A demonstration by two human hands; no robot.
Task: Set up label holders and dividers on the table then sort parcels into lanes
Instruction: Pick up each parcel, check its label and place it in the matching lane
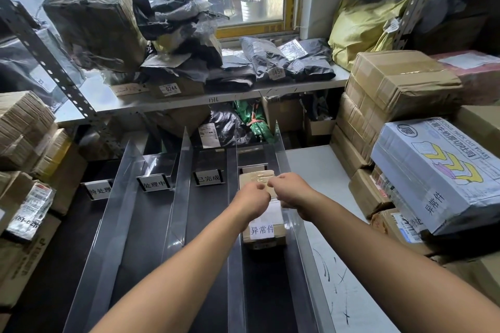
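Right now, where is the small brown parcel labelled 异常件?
Head view: the small brown parcel lies in the rightmost lane between clear dividers, right of the 已完成 label holder, held by left hand and right hand.

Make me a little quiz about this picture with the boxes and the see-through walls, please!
1. Pick one: which lane holds the parcel with the white label? A) the leftmost, B) the second from the left, C) the rightmost.
2. True or false: the left hand and the right hand are both on that parcel.
3. Fill the gap: in the lanes left of the parcel, ___ label holders show their writing, with clear dividers between them.

Key: 1 C. 2 true. 3 three.
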